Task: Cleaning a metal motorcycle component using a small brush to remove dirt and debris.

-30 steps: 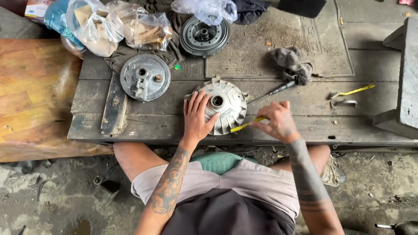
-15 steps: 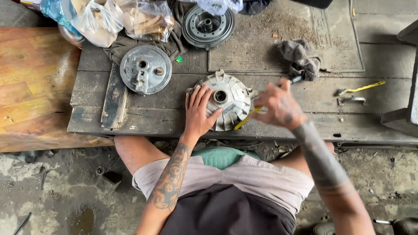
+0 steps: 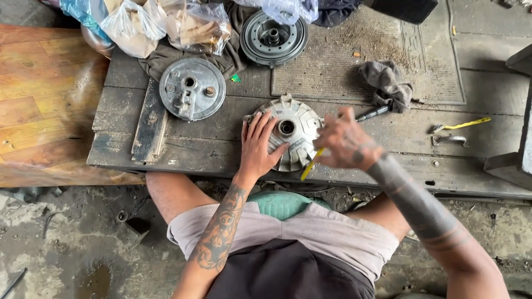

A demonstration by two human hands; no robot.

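Note:
A round silver finned metal hub with a centre hole lies on the dark wooden bench near its front edge. My left hand rests flat on the hub's left side, fingers spread. My right hand hovers over the hub's right side, blurred, gripping a thin yellow-handled tool that points down-left past the hub's rim.
A flat round grey plate and a dark strip lie left of the hub. A dark pulley-like wheel, plastic bags, a grey rag, a metal rod and another yellow tool lie around.
My right hand has lifted from the bench's front edge to above the hub's right side, carrying the yellow tool. My left hand stays on the hub.

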